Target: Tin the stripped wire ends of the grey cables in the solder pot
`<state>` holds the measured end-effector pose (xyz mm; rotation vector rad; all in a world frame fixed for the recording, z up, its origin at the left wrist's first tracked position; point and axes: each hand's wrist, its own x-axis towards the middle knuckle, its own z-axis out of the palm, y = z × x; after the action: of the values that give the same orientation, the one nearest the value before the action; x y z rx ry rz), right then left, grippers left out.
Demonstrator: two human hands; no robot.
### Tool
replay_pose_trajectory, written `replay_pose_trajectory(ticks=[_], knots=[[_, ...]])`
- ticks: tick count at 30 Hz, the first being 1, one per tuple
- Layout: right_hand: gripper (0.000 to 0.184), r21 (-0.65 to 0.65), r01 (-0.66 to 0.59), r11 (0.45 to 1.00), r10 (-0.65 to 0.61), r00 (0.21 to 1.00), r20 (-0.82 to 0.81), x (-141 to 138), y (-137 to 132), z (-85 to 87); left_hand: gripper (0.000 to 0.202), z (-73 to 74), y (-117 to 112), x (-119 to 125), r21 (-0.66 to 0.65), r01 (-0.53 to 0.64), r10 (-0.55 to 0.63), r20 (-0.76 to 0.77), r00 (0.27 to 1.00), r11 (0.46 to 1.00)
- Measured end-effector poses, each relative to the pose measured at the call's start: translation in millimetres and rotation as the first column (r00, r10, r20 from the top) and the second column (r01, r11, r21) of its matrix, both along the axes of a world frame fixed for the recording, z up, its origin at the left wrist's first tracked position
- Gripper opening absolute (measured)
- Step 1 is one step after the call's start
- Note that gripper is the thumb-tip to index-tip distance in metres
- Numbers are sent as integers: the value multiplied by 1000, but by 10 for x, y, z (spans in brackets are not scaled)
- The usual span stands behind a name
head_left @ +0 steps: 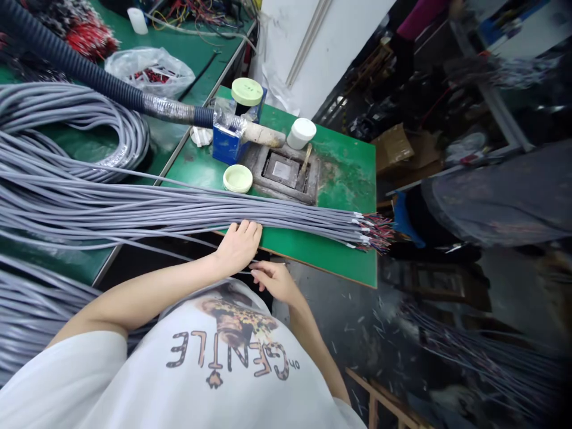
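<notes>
A thick bundle of grey cables [201, 205] runs across the green tabletop, its stripped ends [378, 232] showing thin coloured wires and white bands. My left hand [240, 245] is at the near edge of this bundle, fingers together and bent over the cables; its thumb is hidden. Just below and to the right, my right hand [274, 280] pinches a single grey cable [245, 272] between thumb and fingers, in front of the table edge. Part of that cable passes out of sight behind my left forearm.
Behind the bundle is a square solder pot [283, 170] with a brush [305, 161] on it. Around it stand a white jar [301, 132], a pale green lid [238, 179] and a ducted hose nozzle [263, 134]. Coiled grey cable [125, 143] lies left; a person's sleeve [415, 21] shows at upper right.
</notes>
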<state>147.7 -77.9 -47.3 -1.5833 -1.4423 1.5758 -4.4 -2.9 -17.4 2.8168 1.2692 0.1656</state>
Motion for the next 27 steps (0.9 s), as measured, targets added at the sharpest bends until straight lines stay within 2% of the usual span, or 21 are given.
replay_pose_trajectory(ticks=[6, 13, 20, 22, 24, 27], knots=[[33, -39, 21, 999, -23, 999, -44, -53, 14, -66, 28, 62, 67, 45, 16, 8, -8, 12, 1000, 1000], [36, -131, 53, 990, -70, 989, -132, -85, -22, -180, 38, 9, 46, 6, 15, -2, 1, 26, 1000, 1000], [34, -145, 117, 983, -146, 967, -209, -130, -6, -232, 19, 78, 81, 99, -11, -39, 40, 26, 999, 999], [32, -140, 158, 977, -191, 945, -266, -110, -19, -239, 21, 73, 91, 109, -49, -51, 52, 15, 999, 997], [31, -152, 185, 971, -229, 907, -354, -89, -42, -227, 22, 74, 117, 99, -149, -30, 32, 13, 999, 988], [32, -204, 247, 947, -319, 794, -518, -52, -68, -147, 18, 145, 174, 54, -335, 117, -83, 112, 990, 935]])
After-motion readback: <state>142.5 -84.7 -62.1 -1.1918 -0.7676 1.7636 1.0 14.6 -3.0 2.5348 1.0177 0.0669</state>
